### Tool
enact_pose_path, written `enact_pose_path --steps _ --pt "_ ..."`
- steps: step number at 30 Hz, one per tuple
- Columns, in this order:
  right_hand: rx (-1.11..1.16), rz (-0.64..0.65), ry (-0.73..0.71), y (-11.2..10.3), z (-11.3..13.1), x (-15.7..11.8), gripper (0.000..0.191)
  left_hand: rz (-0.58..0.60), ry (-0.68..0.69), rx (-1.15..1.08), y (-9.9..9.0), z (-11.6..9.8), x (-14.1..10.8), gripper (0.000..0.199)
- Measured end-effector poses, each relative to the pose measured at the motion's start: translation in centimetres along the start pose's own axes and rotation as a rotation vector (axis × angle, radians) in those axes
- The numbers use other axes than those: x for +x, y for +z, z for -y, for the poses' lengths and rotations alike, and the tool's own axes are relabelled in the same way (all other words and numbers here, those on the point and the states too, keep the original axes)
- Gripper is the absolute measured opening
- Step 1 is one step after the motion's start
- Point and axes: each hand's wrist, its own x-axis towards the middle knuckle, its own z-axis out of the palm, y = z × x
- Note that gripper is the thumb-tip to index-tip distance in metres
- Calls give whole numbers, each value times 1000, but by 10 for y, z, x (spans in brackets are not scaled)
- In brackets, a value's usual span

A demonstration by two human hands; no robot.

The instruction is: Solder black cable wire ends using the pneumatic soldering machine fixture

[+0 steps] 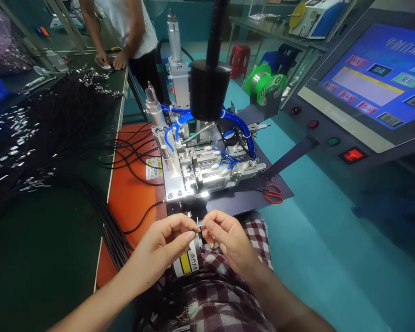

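In front of the machine, my left hand pinches the end of a thin cable between thumb and forefinger. Several fine coloured wires come out of that end and span the small gap to my right hand, whose thumb and forefinger are closed on their tips. Just beyond both hands stands the metal machine with cylinders and blue air hoses. Below my fingers is a white and yellow label with printed characters.
Black cables with shiny ends heap on the green table at left. Red-handled scissors lie on the machine's dark base plate. A touchscreen panel stands at right, a green wire spool behind. Another person works at the far table end.
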Motion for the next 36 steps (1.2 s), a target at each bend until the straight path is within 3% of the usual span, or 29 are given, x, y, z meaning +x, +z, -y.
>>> enact_pose_path --steps 4,9,16,22,26,30,36 --pt "43 12 26 4 -4 0 20 9 -19 -82 -1 6 0 16" --pt "26 -47 5 14 -14 -7 19 -87 18 -77 1 9 1 23" --pt "-147 -64 -50 16 -15 -9 19 -237 -113 -164 7 13 4 22" --pt "-413 -171 -232 23 -29 -7 17 -347 -13 -370 19 23 9 24" --pt "-481 -240 -269 26 -35 -6 15 -280 -26 -438 16 20 10 21" --pt "-518 -208 -266 18 -29 -5 14 -169 -97 -377 7 15 8 15" --pt "-343 12 25 5 -9 1 18 -152 -170 -267 0 16 6 17"
